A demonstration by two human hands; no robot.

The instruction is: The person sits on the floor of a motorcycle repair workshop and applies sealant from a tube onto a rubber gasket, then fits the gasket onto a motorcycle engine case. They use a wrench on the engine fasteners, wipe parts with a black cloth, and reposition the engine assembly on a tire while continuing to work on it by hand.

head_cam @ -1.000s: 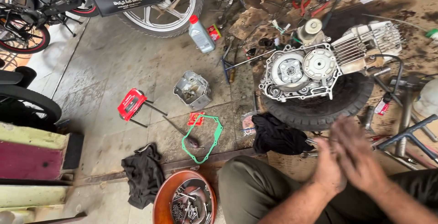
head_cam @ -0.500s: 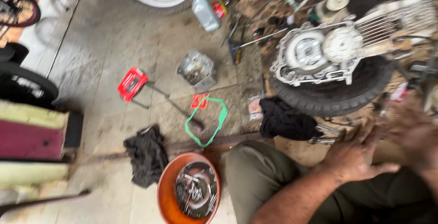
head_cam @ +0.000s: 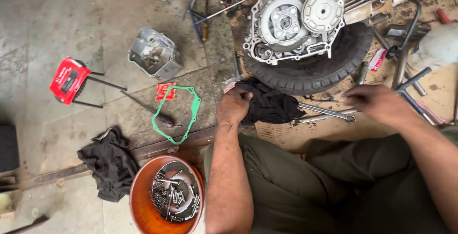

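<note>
Rags: we are counting two, a black rag (head_cam: 267, 106) under the left hand and a second dark cloth (head_cam: 110, 162) lying by the orange bowl (head_cam: 143, 210).
Left hand (head_cam: 234, 106): we are seeing it closing down on the black rag's edge, fingers curled into the cloth.
Right hand (head_cam: 377, 103): it is hovering half open over the floor, holding nothing.
Spanners: two are lying crossed (head_cam: 324, 114), touching the black rag.
Black rag's look: crumpled, oily, lying against the tyre (head_cam: 315, 74) carrying one engine (head_cam: 296, 21).
Gasket: one green outline (head_cam: 177, 114) is lying left of it.
</note>
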